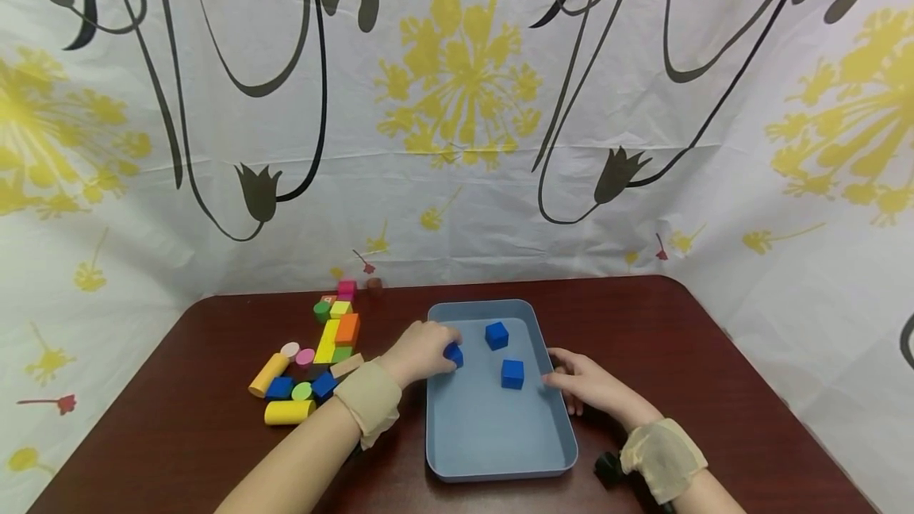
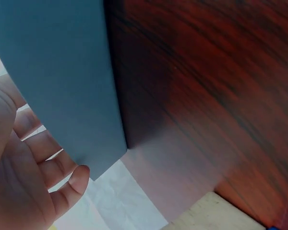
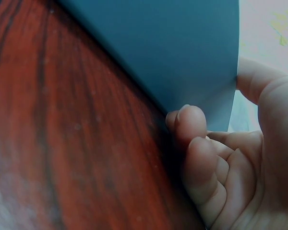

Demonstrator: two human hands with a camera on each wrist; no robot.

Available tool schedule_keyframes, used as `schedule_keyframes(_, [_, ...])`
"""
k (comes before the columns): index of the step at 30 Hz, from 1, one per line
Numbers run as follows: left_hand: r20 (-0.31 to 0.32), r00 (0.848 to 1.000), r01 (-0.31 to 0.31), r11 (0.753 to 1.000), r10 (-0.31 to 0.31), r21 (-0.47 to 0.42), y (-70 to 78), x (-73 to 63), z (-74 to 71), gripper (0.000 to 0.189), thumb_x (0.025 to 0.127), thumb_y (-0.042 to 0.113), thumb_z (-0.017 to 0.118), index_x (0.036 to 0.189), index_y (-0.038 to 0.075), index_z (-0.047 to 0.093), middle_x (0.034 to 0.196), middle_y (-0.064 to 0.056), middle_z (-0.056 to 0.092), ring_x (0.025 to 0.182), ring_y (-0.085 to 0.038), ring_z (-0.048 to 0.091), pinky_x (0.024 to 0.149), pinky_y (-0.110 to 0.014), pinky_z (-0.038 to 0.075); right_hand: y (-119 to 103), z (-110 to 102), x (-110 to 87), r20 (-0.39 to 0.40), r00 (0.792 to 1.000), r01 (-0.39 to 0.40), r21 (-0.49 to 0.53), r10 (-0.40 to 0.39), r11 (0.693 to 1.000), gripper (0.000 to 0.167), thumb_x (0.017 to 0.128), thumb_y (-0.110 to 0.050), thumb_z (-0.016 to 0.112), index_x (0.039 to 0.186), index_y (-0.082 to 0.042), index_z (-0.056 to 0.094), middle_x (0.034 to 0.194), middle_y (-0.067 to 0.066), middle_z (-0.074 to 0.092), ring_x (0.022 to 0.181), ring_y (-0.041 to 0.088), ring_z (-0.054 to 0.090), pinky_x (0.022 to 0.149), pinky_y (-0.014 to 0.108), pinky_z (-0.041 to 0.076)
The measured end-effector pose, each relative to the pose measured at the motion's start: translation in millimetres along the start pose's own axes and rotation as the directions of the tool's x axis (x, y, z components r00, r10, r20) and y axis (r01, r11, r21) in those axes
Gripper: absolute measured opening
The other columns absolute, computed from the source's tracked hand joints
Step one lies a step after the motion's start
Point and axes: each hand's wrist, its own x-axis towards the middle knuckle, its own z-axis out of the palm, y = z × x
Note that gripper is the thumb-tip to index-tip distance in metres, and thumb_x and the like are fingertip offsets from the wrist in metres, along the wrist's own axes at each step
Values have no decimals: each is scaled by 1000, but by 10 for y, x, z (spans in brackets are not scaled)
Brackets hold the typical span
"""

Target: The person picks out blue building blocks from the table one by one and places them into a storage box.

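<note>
A blue-grey tray (image 1: 493,439) lies on the dark wooden table. Over its left rim reaches my left hand (image 1: 423,351), pinching a blue cube (image 1: 455,354) between thumb and fingers. Two more blue cubes, one farther back (image 1: 497,335) and one nearer (image 1: 512,373), sit inside the tray. At the right rim, my right hand (image 1: 587,381) holds the tray wall. The right wrist view shows the thumb over the rim and curled fingers (image 3: 194,127) against the outer wall (image 3: 182,52). In the left wrist view, the tray's side (image 2: 67,81) hides the held cube.
Left of the tray is a group of coloured blocks: a yellow cylinder (image 1: 289,412), an orange block (image 1: 347,329), blue blocks (image 1: 280,388), a green disc (image 1: 302,392) and others. A small brown piece (image 1: 374,285) stands at the back edge. Patterned cloth (image 1: 457,244) hangs behind the table.
</note>
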Motion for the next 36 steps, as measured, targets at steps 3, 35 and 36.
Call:
schedule_keyframes(3, [6, 1000, 13, 1000, -12, -5, -5, -9, 1, 37, 82, 27, 76, 114, 11, 69, 107, -3, 68, 87, -17, 59, 83, -37, 50, 12, 1, 4, 1, 1000, -5, -10, 5, 1000, 68, 93, -24, 61, 143, 8, 30, 58, 8, 52, 44, 23, 53, 45, 41, 49])
schedule_keyframes(35, [-143, 988, 36, 990, -55, -137, -33, -197, -346, 29, 85, 23, 73, 111, 9, 70, 100, -7, 67, 90, -18, 57, 77, -32, 51, -31, 1, -7, 2, 1000, 8, 21, -8, 1000, 65, 93, -20, 60, 143, 9, 29, 59, 8, 52, 44, 24, 52, 43, 40, 48])
schedule_keyframes(36, [-149, 987, 37, 989, -59, -145, -39, -207, -363, 29, 85, 23, 73, 111, 9, 70, 101, -7, 67, 90, -18, 57, 77, -32, 51, -29, 0, -7, 1, 1000, 7, 18, -7, 1000, 66, 93, -21, 60, 143, 9, 29, 59, 8, 52, 44, 24, 52, 43, 40, 48])
